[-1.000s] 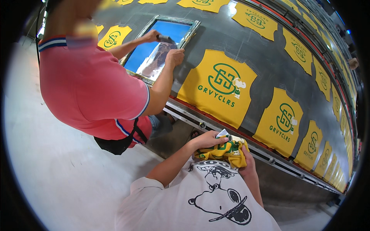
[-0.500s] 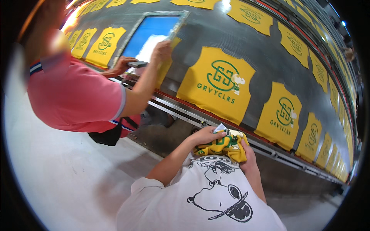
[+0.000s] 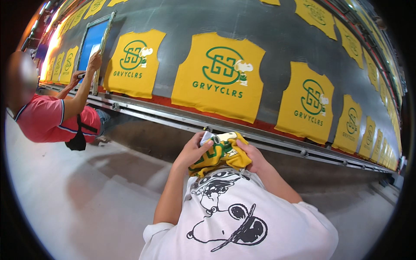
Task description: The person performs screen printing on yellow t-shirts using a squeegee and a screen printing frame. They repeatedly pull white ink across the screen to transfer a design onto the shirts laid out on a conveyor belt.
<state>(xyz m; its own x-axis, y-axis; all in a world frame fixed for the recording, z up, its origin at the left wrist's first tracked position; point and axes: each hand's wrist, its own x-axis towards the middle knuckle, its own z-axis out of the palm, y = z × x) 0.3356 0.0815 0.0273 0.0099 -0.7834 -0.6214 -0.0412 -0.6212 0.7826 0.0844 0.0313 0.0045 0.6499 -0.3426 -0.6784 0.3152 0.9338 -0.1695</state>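
Observation:
A bunched yellow fabric piece (image 3: 220,157), printed in green and white, is gripped between my two hands in front of my chest. My left hand (image 3: 193,150) closes on its left side, with the thumb lying over the top. Beside that thumb shows a small pale item (image 3: 207,137) with a dark rounded part; its kind I cannot make out. On the right side, my right hand (image 3: 255,159) pinches the cloth with the thumb on its face. Most of the fingers are hidden behind the folds.
Ahead runs a long dark printing table (image 3: 173,56), with yellow garment panels (image 3: 219,78) laid flat in rows. A metal rail (image 3: 277,149) follows its near edge. At left, a co-worker in a pink shirt (image 3: 47,117) holds a blue screen frame (image 3: 93,41) at the table.
My view has shifted, so my hands and the fabric appear further left. The co-worker and screen frame stand farther left and farther off. Both my hands still hold the fabric.

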